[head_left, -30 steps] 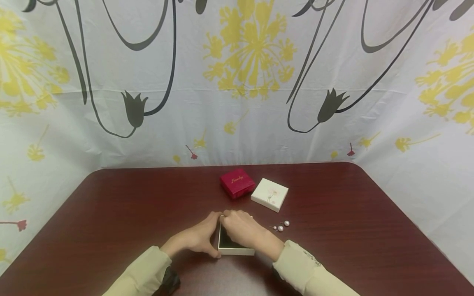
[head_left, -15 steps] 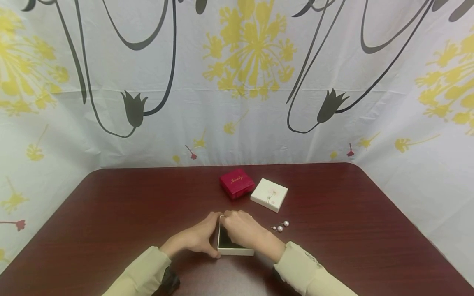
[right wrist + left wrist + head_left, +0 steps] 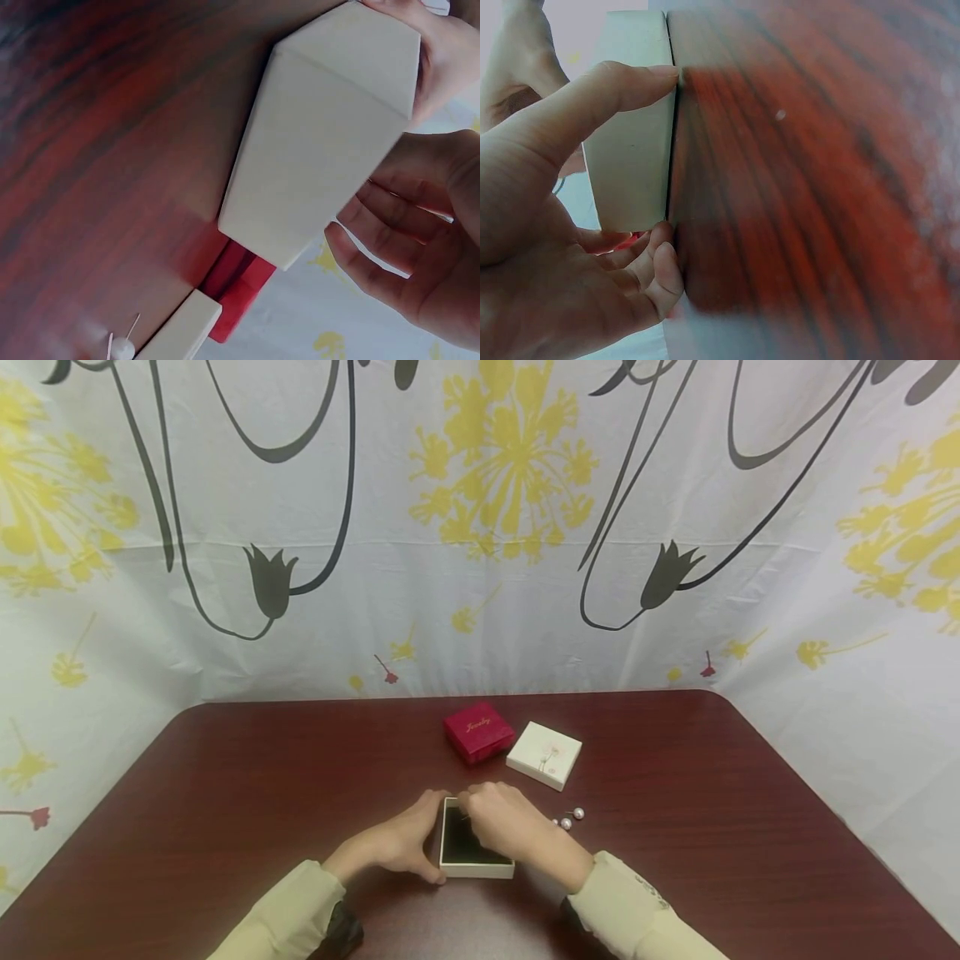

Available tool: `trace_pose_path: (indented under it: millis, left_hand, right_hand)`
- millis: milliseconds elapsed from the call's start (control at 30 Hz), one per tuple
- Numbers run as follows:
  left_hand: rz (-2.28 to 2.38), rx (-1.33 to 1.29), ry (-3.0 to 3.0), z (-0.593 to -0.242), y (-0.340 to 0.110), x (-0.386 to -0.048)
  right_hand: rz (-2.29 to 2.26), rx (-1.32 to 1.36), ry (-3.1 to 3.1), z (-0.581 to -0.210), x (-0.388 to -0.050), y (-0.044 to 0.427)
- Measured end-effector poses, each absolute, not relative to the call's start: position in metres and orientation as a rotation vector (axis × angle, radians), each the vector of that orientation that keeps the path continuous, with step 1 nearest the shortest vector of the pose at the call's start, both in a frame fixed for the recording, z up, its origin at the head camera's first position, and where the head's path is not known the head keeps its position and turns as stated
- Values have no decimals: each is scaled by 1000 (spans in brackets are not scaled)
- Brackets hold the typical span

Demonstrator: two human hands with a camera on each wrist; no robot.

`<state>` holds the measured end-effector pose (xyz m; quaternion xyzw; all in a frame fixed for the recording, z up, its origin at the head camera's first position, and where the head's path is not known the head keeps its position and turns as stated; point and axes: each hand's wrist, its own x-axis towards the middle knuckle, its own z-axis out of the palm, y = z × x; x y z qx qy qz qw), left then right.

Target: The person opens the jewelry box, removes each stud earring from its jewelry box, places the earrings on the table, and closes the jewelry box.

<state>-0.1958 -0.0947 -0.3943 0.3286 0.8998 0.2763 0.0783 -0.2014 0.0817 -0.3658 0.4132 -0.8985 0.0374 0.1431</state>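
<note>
An open white jewelry box [image 3: 477,872] with a dark lining sits on the table before me. My left hand [image 3: 405,837] grips its left side, thumb at the near corner and fingers at the far one; the thumb shows along the white wall [image 3: 634,165] in the left wrist view. My right hand [image 3: 501,818] is over the right part of the box, fingers bent down toward the lining. A thin curved wire-like piece [image 3: 560,183] shows at its fingertips in the left wrist view; its kind is too small to tell. Several fingertips are hidden in the head view.
Pearl-headed pins [image 3: 566,824] lie on the table to the right of the box. Farther back are a white lid [image 3: 543,756] with a flower print and a red jewelry box [image 3: 478,732]. A patterned curtain [image 3: 480,643] hangs behind the dark red table [image 3: 300,760].
My right hand has shifted slightly right and back from the box's far left corner, uncovering more of the dark lining. The left hand stays in place on the box.
</note>
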Motion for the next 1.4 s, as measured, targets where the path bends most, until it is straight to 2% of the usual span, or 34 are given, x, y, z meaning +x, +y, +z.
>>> trace_pose_path:
  millis: [1400]
  left_hand:
    - [863,954,2663,-393,-94,-195]
  right_hand:
    - [288,975,-2586,-353,-205,150]
